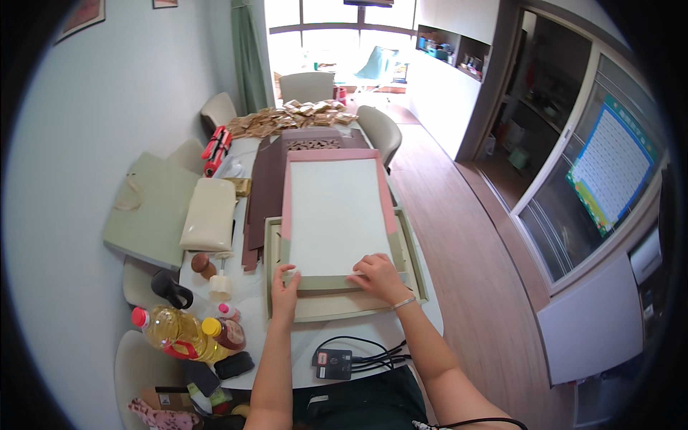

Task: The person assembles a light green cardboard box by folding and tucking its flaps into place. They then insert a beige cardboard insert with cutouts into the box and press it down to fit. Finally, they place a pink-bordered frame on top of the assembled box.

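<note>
A shallow rectangular box lid [340, 215], white inside with a pink and green rim, rests over a larger pale green box tray [337, 308] on the table. My left hand [284, 290] grips the lid's near left corner, thumb and fingers on either side of the rim. Toward the near right corner, my right hand [380, 278] has its fingers bent over the same near rim. Brown cardboard sheets [266, 179] lie beyond and to the left of the lid. A patterned brown piece [313, 145] shows just past its far end.
Many small gold packets [294, 118] heap at the table's far end. Along the left stand a green bag [150, 211], a cream pouch [208, 215], an oil bottle [179, 333] and a yellow-capped jar [224, 333]. A black cabled box [334, 364] lies near me. Chairs [380, 132] flank the table.
</note>
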Demonstrator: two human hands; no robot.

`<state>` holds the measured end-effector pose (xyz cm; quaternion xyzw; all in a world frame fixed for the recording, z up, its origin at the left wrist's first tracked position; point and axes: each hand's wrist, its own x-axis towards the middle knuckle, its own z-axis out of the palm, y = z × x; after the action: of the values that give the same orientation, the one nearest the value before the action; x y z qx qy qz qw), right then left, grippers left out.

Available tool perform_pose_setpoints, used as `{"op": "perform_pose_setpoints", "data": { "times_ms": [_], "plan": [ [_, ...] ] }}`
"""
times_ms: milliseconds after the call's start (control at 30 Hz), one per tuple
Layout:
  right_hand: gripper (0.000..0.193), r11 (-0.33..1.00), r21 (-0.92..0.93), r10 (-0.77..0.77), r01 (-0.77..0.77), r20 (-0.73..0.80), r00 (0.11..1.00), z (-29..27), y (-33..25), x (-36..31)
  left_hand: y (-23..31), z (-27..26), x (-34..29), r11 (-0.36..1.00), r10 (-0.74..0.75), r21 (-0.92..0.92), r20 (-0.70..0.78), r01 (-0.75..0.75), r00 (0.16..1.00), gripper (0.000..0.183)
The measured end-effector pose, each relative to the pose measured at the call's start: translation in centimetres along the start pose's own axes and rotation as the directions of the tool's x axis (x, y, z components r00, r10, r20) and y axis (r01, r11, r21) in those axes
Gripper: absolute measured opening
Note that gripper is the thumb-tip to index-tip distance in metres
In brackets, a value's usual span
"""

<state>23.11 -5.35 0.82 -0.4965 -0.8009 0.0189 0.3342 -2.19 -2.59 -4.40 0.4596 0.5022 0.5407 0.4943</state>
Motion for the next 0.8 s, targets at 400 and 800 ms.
{"op": "perform_pose_setpoints", "data": {
  "times_ms": [400, 800],
  "plan": [
    [0.019, 0.941, 0.297, 0.143, -0.165, 0.095, 0.985, -6.9, 4.0, -4.6, -0.4, -0.3, 0.6, 0.985, -0.057, -0.165, -0.049, 0.048, 0.997, 0.021],
    [0.013, 0.848, 0.346, 0.379, -0.402, 0.136, 0.915, -5.5, 3.5, -3.7, 0.7, -0.1, 0.0, 0.997, 0.076, 0.022, -0.094, -0.074, 0.993, 0.031]
  ]
}}
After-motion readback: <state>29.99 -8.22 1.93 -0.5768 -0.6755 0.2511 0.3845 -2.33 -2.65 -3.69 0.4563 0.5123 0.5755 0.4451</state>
